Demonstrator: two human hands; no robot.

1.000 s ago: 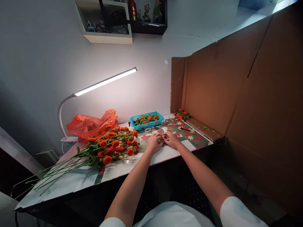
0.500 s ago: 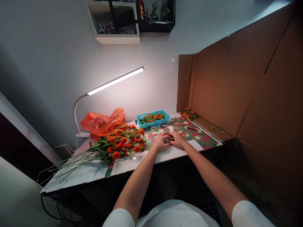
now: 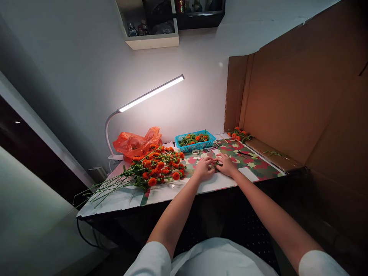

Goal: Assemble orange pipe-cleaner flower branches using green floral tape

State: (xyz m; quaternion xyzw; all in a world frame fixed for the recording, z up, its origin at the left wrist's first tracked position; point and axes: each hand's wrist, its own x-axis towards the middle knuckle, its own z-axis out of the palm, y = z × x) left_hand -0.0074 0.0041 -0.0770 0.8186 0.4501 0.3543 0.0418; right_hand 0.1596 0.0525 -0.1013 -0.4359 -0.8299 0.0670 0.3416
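Note:
My left hand (image 3: 204,170) and my right hand (image 3: 227,165) meet close together over the front of the table, fingers curled in. Between the fingertips is a small dark green piece (image 3: 217,163), mostly hidden, so its kind does not show. To the left of my hands lies a big bunch of orange flowers (image 3: 160,165) with long green stems reaching past the table's left end. A blue basket (image 3: 179,147) behind my hands holds more orange flowers and green pieces. A roll of tape (image 3: 195,152) lies just in front of the basket.
A lit desk lamp (image 3: 151,94) arches over the back left, beside an orange plastic bag (image 3: 138,142). Scissors (image 3: 209,148) lie near the basket, a dark tool (image 3: 244,154) further right. Cardboard (image 3: 287,96) walls the right side. More flowers (image 3: 238,135) rest at the back right corner.
The view has shifted, so the whole scene sits further right and a little higher. Both hands stay together at the same spot on the table, with slight finger movement.

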